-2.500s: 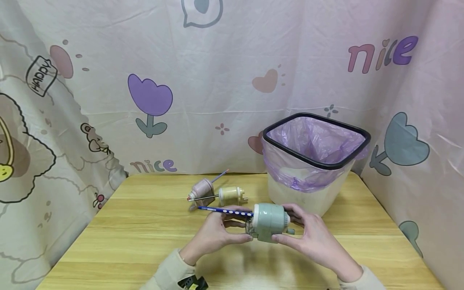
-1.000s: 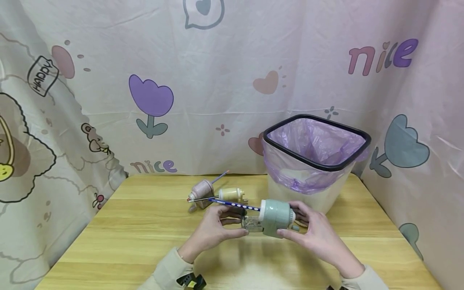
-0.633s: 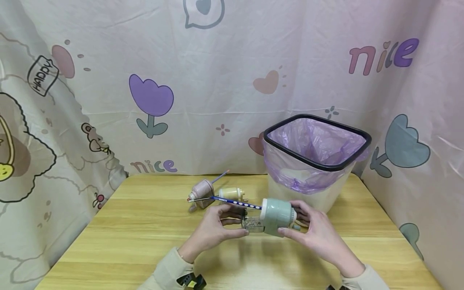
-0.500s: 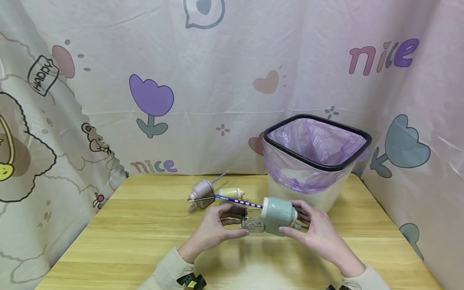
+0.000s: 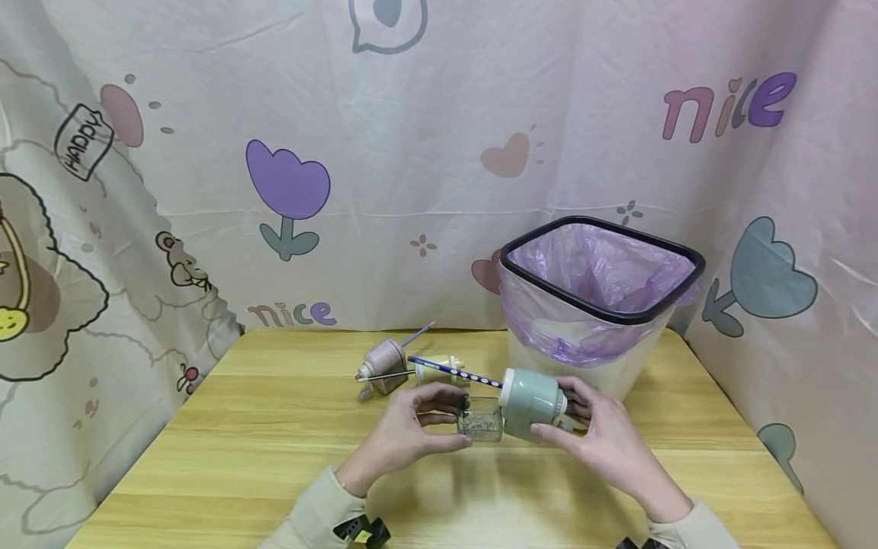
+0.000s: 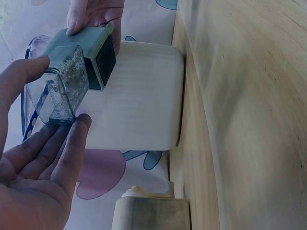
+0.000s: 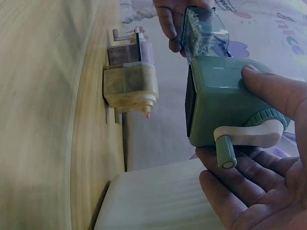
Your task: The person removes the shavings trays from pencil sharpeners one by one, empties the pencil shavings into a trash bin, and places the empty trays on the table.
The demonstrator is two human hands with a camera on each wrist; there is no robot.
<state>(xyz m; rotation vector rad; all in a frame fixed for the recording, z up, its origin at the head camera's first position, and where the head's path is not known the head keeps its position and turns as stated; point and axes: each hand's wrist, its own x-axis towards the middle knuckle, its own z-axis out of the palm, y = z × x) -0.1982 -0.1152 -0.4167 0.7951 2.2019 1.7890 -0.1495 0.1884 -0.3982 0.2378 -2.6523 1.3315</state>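
Observation:
My left hand (image 5: 401,428) pinches a clear shavings drawer (image 5: 482,422) between thumb and fingers. Pencil shavings lie inside it, clearest in the left wrist view. My right hand (image 5: 607,438) holds a green crank pencil sharpener (image 5: 530,400), tilted, just right of the drawer. The drawer appears drawn out from the sharpener's body; whether their edges still touch I cannot tell. A blue dotted pencil (image 5: 473,376) sticks out of the sharpener's front toward the left. In the right wrist view the sharpener's white crank (image 7: 254,133) faces the palm.
Behind the hands lie a pink sharpener (image 5: 384,357) and a yellow sharpener (image 7: 129,84), both with pencils in them. A white trash bin (image 5: 583,374) with a purple liner and black rim stands at the back right of the wooden table (image 5: 274,457).
The green sharpener has moved right and up in my right hand, its pencil tilting more. The clear drawer, at first mostly hidden against it, has come out in my left hand.

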